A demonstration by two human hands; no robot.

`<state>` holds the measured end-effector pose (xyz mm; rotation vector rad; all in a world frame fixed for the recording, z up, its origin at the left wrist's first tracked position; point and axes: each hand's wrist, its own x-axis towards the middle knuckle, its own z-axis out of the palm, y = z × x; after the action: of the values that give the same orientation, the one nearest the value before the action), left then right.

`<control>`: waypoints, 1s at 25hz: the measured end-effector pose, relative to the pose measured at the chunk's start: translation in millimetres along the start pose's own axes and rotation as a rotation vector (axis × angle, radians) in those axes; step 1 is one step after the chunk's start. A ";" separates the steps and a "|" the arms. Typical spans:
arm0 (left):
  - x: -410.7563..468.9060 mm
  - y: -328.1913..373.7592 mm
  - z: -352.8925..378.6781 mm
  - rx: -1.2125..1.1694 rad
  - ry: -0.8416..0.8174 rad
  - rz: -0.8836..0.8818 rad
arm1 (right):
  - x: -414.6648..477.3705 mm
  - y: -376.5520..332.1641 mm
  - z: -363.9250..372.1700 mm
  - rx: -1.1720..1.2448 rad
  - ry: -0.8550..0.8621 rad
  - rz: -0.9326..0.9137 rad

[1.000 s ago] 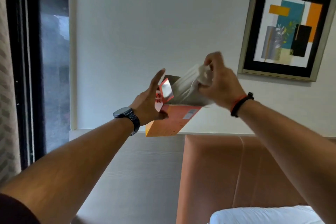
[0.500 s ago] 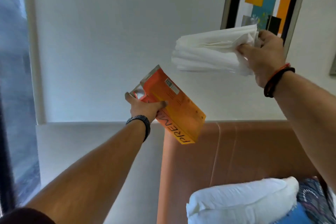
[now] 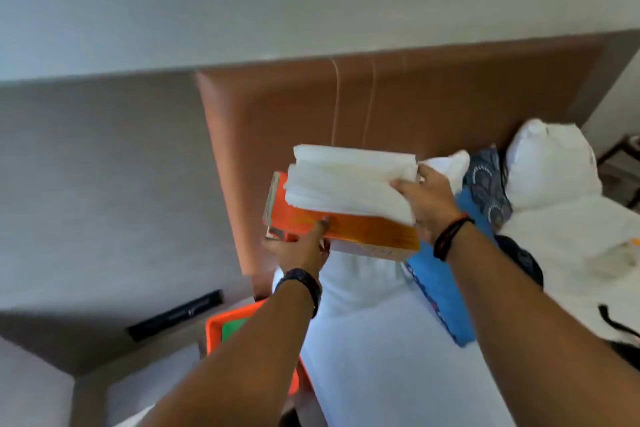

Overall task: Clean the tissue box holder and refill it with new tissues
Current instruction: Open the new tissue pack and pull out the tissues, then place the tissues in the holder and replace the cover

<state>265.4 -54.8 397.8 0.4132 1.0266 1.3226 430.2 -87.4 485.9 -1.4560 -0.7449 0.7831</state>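
Note:
My left hand (image 3: pixel 298 246) grips an orange cardboard tissue carton (image 3: pixel 363 232) at its open left end, holding it level above the bed. A thick white stack of tissues (image 3: pixel 349 180) rests across the top of the carton, and my right hand (image 3: pixel 424 201) clasps the stack's right end. Both hands are held out in front of the brown headboard. No tissue box holder can be made out in this view.
A brown padded headboard (image 3: pixel 415 97) stands behind the hands. White pillows (image 3: pixel 550 163), a blue patterned cloth (image 3: pixel 440 295) and dark items lie on the white bed (image 3: pixel 398 374). An orange tray (image 3: pixel 214 329) with something green sits low left beside the bed.
The stack of tissues came out of the carton in my right hand, then both hands dropped and came together, with the stack now lying on the carton. The view tilted down to the bed.

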 end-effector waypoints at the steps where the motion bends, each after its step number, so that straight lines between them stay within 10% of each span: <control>1: 1.4 -33.0 -8.0 0.007 0.003 -0.065 | -1.7 39.5 -15.7 -0.015 0.029 0.064; 13: 24.7 -351.8 -121.4 0.217 0.108 -0.427 | -20.2 388.5 -149.9 0.026 0.295 0.588; 25: 85.0 -298.5 -129.6 0.767 0.293 0.043 | 38.0 345.0 -104.2 0.063 0.009 0.423</control>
<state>331.5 -90.2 69.9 0.8297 1.7792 1.0003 534.3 -124.9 140.8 -1.5798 -0.4019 1.1085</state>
